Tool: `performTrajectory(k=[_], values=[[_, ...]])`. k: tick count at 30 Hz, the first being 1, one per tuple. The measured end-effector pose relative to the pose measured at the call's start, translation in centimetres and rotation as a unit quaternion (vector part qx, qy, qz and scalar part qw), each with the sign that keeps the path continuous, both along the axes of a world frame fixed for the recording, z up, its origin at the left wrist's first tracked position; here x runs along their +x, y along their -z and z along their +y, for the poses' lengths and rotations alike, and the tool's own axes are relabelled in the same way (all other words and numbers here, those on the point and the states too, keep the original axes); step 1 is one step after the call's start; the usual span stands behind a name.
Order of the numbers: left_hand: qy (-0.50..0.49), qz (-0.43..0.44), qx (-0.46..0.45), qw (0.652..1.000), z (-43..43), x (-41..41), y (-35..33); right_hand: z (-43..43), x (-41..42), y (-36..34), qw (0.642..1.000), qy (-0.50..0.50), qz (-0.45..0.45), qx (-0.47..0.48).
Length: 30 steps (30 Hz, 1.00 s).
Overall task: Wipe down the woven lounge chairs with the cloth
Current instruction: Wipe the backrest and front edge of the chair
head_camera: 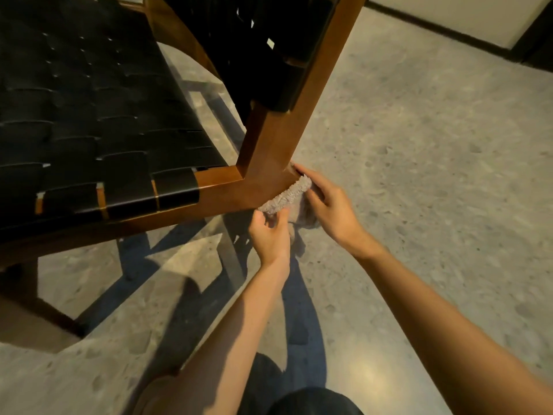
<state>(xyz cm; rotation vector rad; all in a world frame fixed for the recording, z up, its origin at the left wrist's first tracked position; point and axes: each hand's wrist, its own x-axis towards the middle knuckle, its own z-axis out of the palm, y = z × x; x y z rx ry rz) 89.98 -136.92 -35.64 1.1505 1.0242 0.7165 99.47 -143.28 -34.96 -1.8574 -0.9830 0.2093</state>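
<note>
Both hands' curled fingers [308, 178] press the cloth [284, 196] against the chair frame [248, 193].

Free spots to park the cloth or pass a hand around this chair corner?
Widest bare patch: floor right of the wooden post, out to the baseboard. The woven seat is bare, bordered by the side rail. Floor under that rail is open but shadowed. Crowded: the frame corner, where left hand and right hand both hold the cloth.

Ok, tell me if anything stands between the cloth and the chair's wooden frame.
Nothing visible does. The left hand and right hand grip the cloth, which lies against the wooden frame at the seat's rear corner.
</note>
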Motion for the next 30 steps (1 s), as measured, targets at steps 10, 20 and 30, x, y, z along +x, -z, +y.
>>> performTrajectory(k=[10,20,30], values=[[0.204,0.127,-0.035,0.970,-0.8,6.8,8.5,-1.5,5.4,7.8,0.982,0.101,0.114,-0.112],[0.143,0.031,-0.187,0.971,-1.1,5.7,6.2,-1.5,4.3,6.1,0.976,0.155,0.106,-0.114],[-0.070,-0.090,-0.252,0.961,0.3,-0.9,-2.1,0.9,-3.3,-2.3,0.979,0.168,0.085,0.074]])
